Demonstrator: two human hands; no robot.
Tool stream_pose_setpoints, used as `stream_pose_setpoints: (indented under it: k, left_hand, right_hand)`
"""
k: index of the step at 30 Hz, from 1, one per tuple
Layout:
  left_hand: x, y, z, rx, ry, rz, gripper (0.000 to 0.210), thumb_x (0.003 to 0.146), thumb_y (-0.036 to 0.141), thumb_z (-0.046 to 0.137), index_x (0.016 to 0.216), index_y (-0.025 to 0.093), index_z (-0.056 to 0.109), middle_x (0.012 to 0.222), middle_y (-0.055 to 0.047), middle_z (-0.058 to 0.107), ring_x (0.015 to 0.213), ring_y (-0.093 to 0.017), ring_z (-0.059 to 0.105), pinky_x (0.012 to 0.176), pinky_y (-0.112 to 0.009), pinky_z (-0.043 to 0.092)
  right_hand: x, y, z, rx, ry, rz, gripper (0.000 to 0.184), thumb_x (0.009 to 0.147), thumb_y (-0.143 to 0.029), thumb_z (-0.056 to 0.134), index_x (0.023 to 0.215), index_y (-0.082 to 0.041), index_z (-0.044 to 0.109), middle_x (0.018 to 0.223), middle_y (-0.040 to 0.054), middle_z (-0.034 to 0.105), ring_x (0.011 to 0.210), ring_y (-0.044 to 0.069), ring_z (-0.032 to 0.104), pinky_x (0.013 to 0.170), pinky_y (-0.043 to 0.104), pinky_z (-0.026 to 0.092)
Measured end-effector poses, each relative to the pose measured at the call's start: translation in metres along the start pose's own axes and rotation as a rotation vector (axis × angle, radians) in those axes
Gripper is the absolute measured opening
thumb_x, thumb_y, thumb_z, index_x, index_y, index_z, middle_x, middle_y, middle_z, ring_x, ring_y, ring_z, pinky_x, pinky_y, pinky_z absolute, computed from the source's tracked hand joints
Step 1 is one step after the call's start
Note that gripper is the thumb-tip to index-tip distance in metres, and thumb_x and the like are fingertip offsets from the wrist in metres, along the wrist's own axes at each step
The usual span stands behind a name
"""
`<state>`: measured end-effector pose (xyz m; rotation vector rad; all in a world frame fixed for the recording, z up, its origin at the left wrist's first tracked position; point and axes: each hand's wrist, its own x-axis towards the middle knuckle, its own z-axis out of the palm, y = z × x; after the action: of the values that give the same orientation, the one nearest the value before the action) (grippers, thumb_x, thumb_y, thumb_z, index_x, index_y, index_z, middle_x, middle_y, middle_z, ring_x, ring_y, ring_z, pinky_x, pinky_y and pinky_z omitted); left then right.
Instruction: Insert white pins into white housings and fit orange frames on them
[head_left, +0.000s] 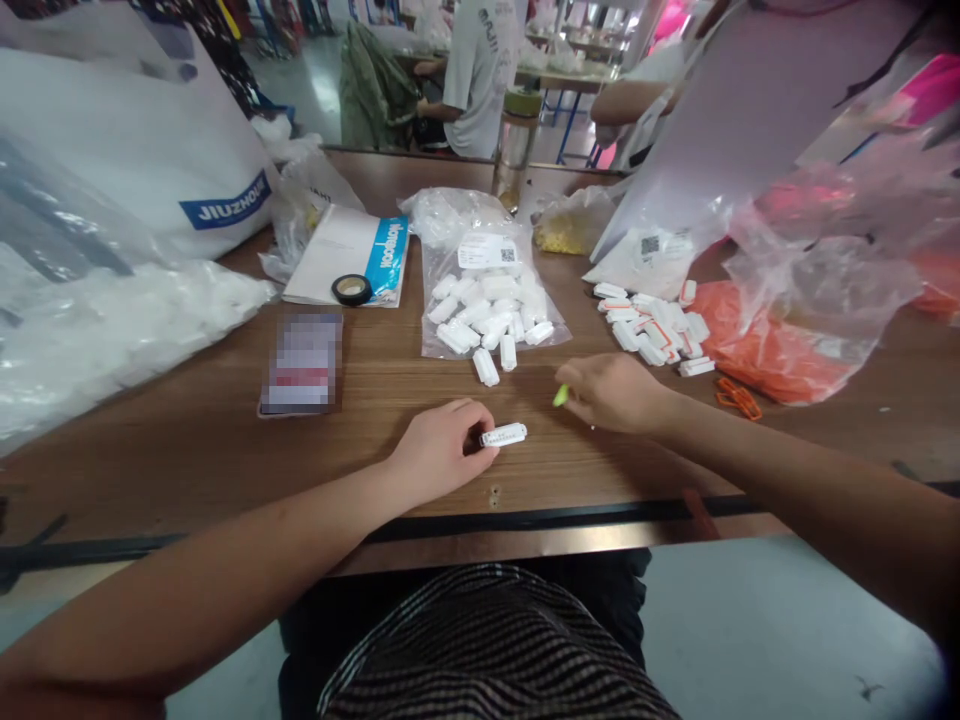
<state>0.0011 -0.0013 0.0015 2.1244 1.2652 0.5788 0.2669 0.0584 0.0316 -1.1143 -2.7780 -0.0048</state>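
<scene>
Near the table's front edge, my left hand [442, 452] pinches a small white plastic housing [504, 436] between thumb and fingers. A row of small marks or slots shows along the housing's upper face. To its right and a little farther off, my right hand [611, 392] is closed, apart from the housing. A small yellow-green piece [561, 396] sticks out at its fingertips; its exact kind is unclear. Beyond both hands, loose white housings [491, 310] lie on a clear plastic bag [457, 215]. At the right, more white housings [652, 325], some with orange strips, form a pile.
An open bag of orange parts [780, 340] stands right, with loose orange pieces [739, 397] before it. At left are a phone [301, 365], a notebook [322, 250], black tape [352, 290] and big white bags [127, 150]. A bottle [516, 150] stands behind.
</scene>
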Motion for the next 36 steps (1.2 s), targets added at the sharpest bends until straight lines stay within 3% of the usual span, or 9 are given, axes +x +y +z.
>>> stream_pose_setpoints:
  k: [2,4,6,9,15,36]
  left_hand:
    - [0.0,-0.001,0.0,0.001,0.005,0.009,0.007,0.08,0.026,0.064,0.084,0.021,0.061,0.07,0.003,0.052,0.063,-0.013,0.05,0.061,-0.027,0.038]
    - [0.0,-0.002,0.0,0.005,0.012,0.02,0.008,0.08,0.026,0.065,0.085,0.021,0.061,0.069,0.003,0.052,0.063,-0.013,0.05,0.062,-0.027,0.039]
    - [0.0,-0.002,0.0,0.003,0.019,0.024,0.009,0.079,0.025,0.066,0.086,0.021,0.062,0.069,0.004,0.053,0.063,-0.013,0.051,0.062,-0.027,0.039]
    - [0.0,-0.003,0.0,-0.005,0.017,0.025,0.009,0.079,0.024,0.066,0.087,0.022,0.062,0.069,0.004,0.053,0.063,-0.013,0.051,0.061,-0.027,0.04]
    - [0.001,-0.002,0.0,-0.004,0.014,0.019,0.009,0.079,0.025,0.067,0.086,0.021,0.063,0.069,0.004,0.053,0.061,-0.012,0.05,0.06,-0.027,0.039]
    - [0.001,-0.003,0.0,-0.039,0.001,0.016,0.009,0.08,0.025,0.067,0.086,0.02,0.062,0.07,0.004,0.052,0.062,-0.012,0.049,0.061,-0.027,0.037]
  right_hand:
    - [0.001,-0.007,-0.001,0.327,0.176,0.258,0.005,0.079,-0.02,0.06,0.078,-0.017,0.065,0.07,0.0041,0.067,0.061,0.017,0.058,0.06,0.031,0.042]
    - [0.003,-0.021,0.0,0.764,0.256,0.462,0.009,0.08,-0.025,0.06,0.079,-0.018,0.065,0.069,0.0034,0.069,0.059,0.017,0.063,0.055,0.029,0.045]
    - [0.007,-0.037,0.005,1.144,0.251,0.584,0.018,0.083,-0.034,0.061,0.076,-0.018,0.064,0.066,0.0035,0.069,0.054,0.016,0.064,0.047,0.026,0.044]
    - [0.012,-0.053,0.019,1.391,0.285,0.694,0.036,0.082,-0.05,0.064,0.066,-0.018,0.061,0.058,0.0022,0.066,0.043,0.013,0.059,0.037,0.022,0.038]
    - [0.015,-0.063,0.034,1.375,0.276,0.721,0.052,0.085,-0.061,0.06,0.058,-0.017,0.059,0.048,0.0018,0.062,0.032,0.009,0.05,0.032,0.02,0.033]
    - [0.016,-0.071,0.032,1.183,0.27,0.652,0.047,0.093,-0.045,0.053,0.055,-0.017,0.058,0.049,-0.0003,0.061,0.035,0.008,0.052,0.037,0.02,0.039]
